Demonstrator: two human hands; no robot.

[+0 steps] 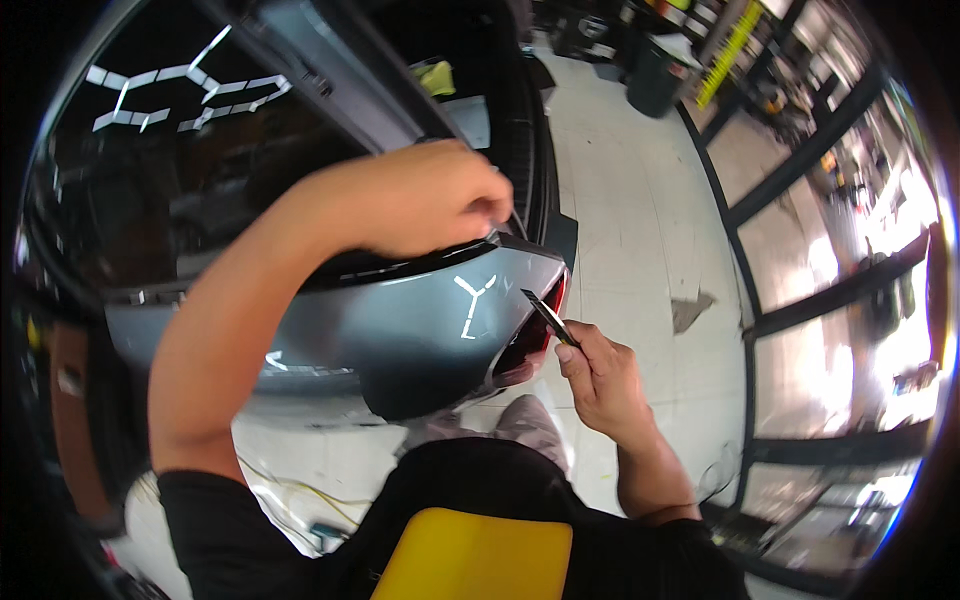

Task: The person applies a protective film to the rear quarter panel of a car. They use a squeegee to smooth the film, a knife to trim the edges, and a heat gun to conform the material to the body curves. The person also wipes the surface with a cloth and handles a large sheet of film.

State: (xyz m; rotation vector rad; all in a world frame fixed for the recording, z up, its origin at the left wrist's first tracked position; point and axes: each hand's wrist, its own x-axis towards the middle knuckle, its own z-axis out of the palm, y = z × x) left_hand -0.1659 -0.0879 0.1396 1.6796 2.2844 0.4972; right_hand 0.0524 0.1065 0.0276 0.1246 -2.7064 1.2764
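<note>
My left arm reaches across the silver-grey car body (350, 310). My left hand (430, 200) is closed, its fingers curled down at the corner of the panel, beside the dark door opening. Motion smears it slightly, and what the fingertips pinch, if anything, cannot be made out. Lower and to the right, my right hand (600, 380) grips a slim utility knife (551, 320), its blade pointing up and left toward the panel corner. Just behind the knife lies the red tail light (525, 355). The blade appears close to the panel; contact cannot be told.
Dark glass (180, 190) with bright reflections stretches left. A yellow cloth (435, 78) lies inside the car. A dark bin (657, 75) stands far right, near black-framed glass panels (790, 320). Cables (310, 490) run over the pale floor (630, 220) at lower left.
</note>
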